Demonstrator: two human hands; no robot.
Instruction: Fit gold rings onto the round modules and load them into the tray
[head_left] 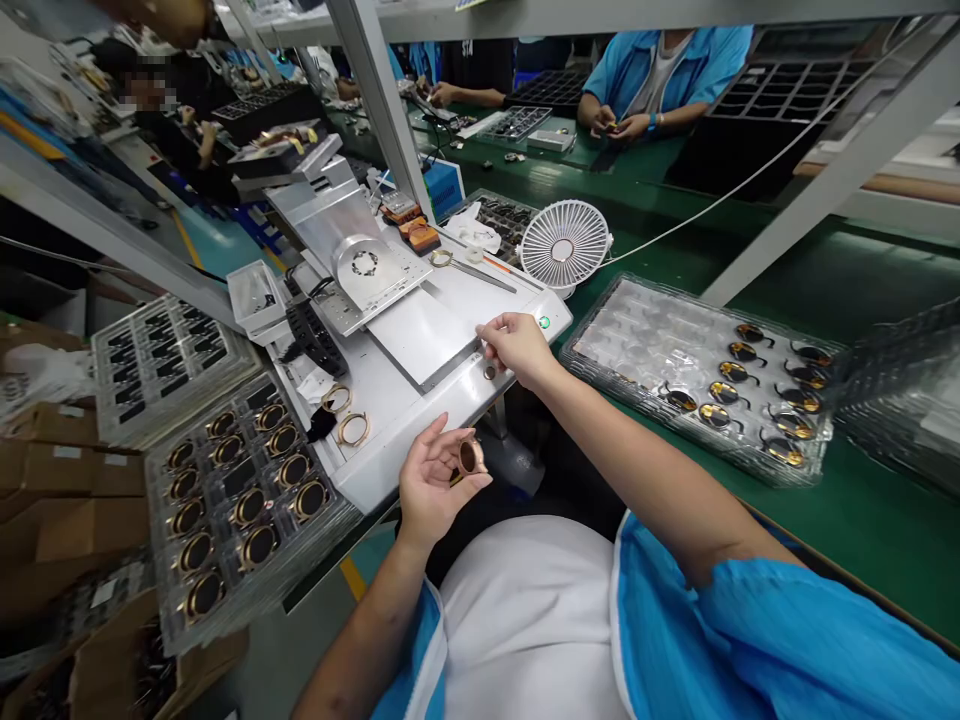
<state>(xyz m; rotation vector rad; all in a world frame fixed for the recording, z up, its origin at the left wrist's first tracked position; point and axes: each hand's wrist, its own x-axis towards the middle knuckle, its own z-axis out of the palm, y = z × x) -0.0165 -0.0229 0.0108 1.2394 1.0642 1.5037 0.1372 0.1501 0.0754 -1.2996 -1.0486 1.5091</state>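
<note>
The left hand (427, 490) is turned palm up, its thumb and fingers closed on the edge of a round gold-rimmed case (471, 457), which stands tilted at the fingertips with its dark inner face showing; the upper fingers curl loosely, spread a little apart. Beyond that hold and to its right, the right hand (517, 348) hangs palm down over the front edge of a white machine (405, 440), thumb and forefinger drawn close together beside the corner of a flat metal plate (424, 335). The tips are small in this view, so I cannot tell whether that pinch holds anything or touches the plate. Just past the right hand's knuckles is a green button (544, 322), and farther beyond it a white fan (564, 246). Left of the left hand, two gold rings (364, 441) lie on the machine, and farther left is a tray of dark discs (238, 470) with gold rims. Well to the right of both hands, a clear tray (626, 345) holds dark round pieces (724, 392) with thin tails.
</note>
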